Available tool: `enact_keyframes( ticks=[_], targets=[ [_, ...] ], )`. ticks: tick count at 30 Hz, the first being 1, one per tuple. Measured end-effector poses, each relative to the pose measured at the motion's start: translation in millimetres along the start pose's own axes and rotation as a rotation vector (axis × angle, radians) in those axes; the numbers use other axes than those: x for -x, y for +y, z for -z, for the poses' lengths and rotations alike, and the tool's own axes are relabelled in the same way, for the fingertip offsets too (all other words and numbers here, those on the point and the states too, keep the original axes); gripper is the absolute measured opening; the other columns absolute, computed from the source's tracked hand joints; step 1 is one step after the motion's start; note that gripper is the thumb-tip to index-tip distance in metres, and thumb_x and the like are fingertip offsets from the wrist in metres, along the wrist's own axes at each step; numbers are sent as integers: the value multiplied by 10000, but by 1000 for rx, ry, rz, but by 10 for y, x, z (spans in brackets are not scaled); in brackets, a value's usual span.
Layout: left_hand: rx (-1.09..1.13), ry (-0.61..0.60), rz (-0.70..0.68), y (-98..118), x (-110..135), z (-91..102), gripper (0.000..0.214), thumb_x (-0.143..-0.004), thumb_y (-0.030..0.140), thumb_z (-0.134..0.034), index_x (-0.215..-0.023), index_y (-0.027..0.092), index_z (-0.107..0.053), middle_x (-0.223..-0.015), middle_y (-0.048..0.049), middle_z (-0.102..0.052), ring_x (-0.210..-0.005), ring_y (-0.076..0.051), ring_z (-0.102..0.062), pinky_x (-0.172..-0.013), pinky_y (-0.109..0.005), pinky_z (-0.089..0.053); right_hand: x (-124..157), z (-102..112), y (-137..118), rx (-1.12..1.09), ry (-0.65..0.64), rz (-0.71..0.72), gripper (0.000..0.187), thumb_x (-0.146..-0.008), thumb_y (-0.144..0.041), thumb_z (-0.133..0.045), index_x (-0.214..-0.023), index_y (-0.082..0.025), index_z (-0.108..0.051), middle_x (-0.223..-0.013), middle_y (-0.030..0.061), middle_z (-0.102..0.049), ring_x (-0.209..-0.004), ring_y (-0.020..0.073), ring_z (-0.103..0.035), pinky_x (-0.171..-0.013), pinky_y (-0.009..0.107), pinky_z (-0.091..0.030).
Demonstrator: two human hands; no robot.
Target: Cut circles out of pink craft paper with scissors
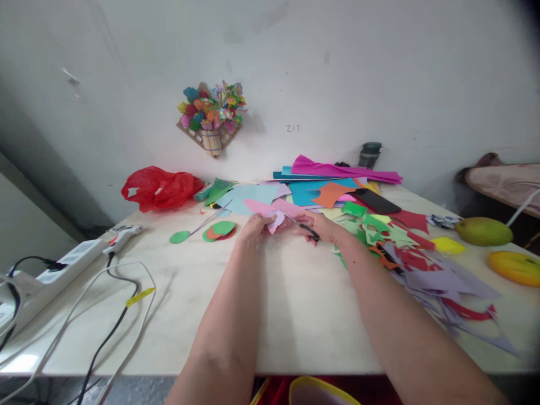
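My left hand (256, 226) pinches a piece of pink paper (257, 207) with a small lilac paper shape (277, 221) lying against it. In my right hand (318, 224) is a pair of scissors (309, 229) with black handles, fingers closed round them. The blades point left toward the paper, close beside the lilac shape; whether they are apart is too small to tell. Left of my hands lie green and orange paper circles (219, 229). A single green circle (179, 237) touches a thin stick or wire.
Paper scraps (439, 275) and a dark phone (375, 200) lie at the right, near two mangoes (484, 231). Coloured sheets (323, 193) are along the back, with a red plastic bag (162, 188) at back left. A power strip (71, 259) and cables occupy the left side.
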State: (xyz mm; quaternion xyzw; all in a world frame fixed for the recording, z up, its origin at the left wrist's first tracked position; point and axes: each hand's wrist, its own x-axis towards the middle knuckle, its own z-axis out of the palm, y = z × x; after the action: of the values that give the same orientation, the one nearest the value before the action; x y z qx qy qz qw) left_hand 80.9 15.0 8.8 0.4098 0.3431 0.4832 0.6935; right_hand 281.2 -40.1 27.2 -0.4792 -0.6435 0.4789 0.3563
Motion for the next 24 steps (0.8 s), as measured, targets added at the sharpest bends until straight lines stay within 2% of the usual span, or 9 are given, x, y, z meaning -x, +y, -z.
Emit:
enact_keyframes(
  ticks=[3, 6, 8, 13, 18, 24],
  targets=[
    [5, -12, 10, 15, 30, -22, 32, -704, 22, -648, -721, 46, -660, -630, -103, -682, -587, -182, -665, -558, -246, -523, -4, 14, 25, -6, -18, 7, 408, -694, -261, -733, -1049, -185, -546, -619, -53, -605, -398, 71, -504, -327, 178, -398],
    [0, -33, 31, 29, 63, -46, 77, -688, -3, -659, -756, 32, -671, -635, -105, -685, -584, -177, -666, -554, -235, -519, -2, 15, 17, 11, -17, -45, 270, -713, -284, -710, -911, -170, -565, -473, -71, -525, -363, 73, -460, -326, 169, -368],
    [-4, -53, 49, 34, 81, -62, 100, -681, -11, -668, -772, 28, -676, -615, -94, -677, -573, -170, -661, -539, -222, -511, 4, 12, -4, 33, -23, -80, 220, -714, -300, -701, -804, -172, -547, -445, -63, -518, -345, 70, -446, -321, 166, -344],
    [-38, -68, 57, 25, 87, -77, 117, -692, 20, -694, -807, 33, -688, -594, -68, -668, -538, -144, -639, -520, -199, -490, 6, 21, -2, 21, -75, -71, 282, -753, -388, -629, -650, -181, -468, -492, -3, -577, -354, 82, -497, -296, 174, -263],
    [-90, -97, 66, 20, 85, -73, 114, -690, 56, -724, -795, 23, -693, -586, -77, -661, -532, -141, -626, -549, -211, -483, -10, 31, 62, 32, -103, -4, 319, -756, -428, -632, -640, -181, -465, -524, 11, -588, -380, 86, -515, -309, 189, -255],
    [-116, -138, 48, 8, 74, -64, 152, -684, 112, -751, -788, 17, -694, -602, -95, -666, -568, -157, -639, -545, -214, -468, 11, -2, 20, 48, -71, -19, 351, -739, -459, -657, -645, -178, -470, -506, 1, -566, -372, 79, -487, -320, 196, -249]
  ],
)
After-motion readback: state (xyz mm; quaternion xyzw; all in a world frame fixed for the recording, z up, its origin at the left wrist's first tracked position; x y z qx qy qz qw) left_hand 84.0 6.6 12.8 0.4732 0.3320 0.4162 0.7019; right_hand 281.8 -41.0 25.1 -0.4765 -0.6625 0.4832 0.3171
